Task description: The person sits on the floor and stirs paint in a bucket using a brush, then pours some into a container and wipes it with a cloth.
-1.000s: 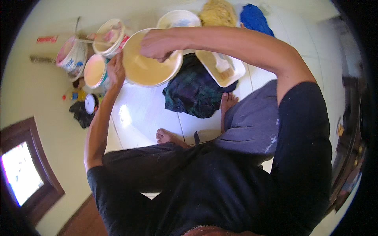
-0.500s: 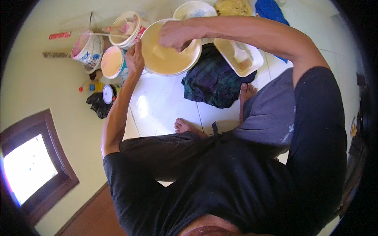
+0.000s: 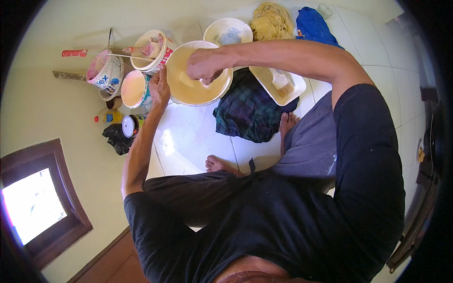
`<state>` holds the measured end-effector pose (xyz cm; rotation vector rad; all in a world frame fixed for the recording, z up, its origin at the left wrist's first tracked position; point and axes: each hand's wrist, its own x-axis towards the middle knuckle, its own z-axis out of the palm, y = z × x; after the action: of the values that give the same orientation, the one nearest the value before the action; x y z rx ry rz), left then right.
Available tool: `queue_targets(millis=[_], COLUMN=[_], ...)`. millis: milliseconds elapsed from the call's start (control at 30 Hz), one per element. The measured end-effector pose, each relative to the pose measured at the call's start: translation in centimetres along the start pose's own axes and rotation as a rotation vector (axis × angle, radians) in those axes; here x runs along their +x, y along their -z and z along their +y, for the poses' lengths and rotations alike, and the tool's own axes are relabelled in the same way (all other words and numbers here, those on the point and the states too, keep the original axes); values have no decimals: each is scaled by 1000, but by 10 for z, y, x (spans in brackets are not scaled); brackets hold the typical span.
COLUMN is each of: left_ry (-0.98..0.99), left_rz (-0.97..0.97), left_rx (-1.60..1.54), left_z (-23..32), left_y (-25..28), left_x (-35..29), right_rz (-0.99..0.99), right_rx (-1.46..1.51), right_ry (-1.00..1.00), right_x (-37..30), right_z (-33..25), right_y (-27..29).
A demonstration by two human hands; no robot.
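Observation:
A wide white bucket (image 3: 181,96) with pale yellow paint in it stands at the upper middle of the head view. My left hand (image 3: 159,89) grips its left side near the rim. Over the paint, inside the bucket, my right hand (image 3: 206,66) is closed with the fingers turned down; whatever it holds is hidden beneath the fist. Just left of my left hand is a smaller tub of peach paint (image 3: 134,88). Behind it a white pail (image 3: 151,67) carries a paint-stained brush (image 3: 150,49) and a long thin rod laid across its top.
A white tray (image 3: 297,85) with a wide brush (image 3: 283,84) lies to the right, beside a dark plaid cloth (image 3: 255,106). Farther back are a shallow white tub (image 3: 228,31), a yellowish cloth (image 3: 271,22) and a blue cloth (image 3: 317,28). Stacked pails (image 3: 111,70) stand by the left wall.
The view has shifted, so the scene sits lower in the picture. Within the bucket my right fist has moved slightly nearer to me. My left hand stays at the bucket's side.

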<state>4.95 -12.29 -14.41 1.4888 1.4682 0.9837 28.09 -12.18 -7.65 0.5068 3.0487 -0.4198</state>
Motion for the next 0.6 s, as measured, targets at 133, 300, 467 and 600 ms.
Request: queue_targets(millis=[133, 300, 467, 600], left_ry=[-4, -15, -23, -41], left_rz=[-34, 13, 10, 2], left_rx=[43, 93, 162, 126], left_z=[5, 12, 12, 10], left_y=[-8, -12, -3, -9], left_x=[4, 1, -1, 5], right_rz=[579, 610, 80, 498], right_rx=[16, -173, 17, -99], right_ry=[139, 142, 5, 32], right_x=[-7, -19, -5, -8], right_z=[11, 22, 3, 31], right_y=[-21, -11, 4, -22])
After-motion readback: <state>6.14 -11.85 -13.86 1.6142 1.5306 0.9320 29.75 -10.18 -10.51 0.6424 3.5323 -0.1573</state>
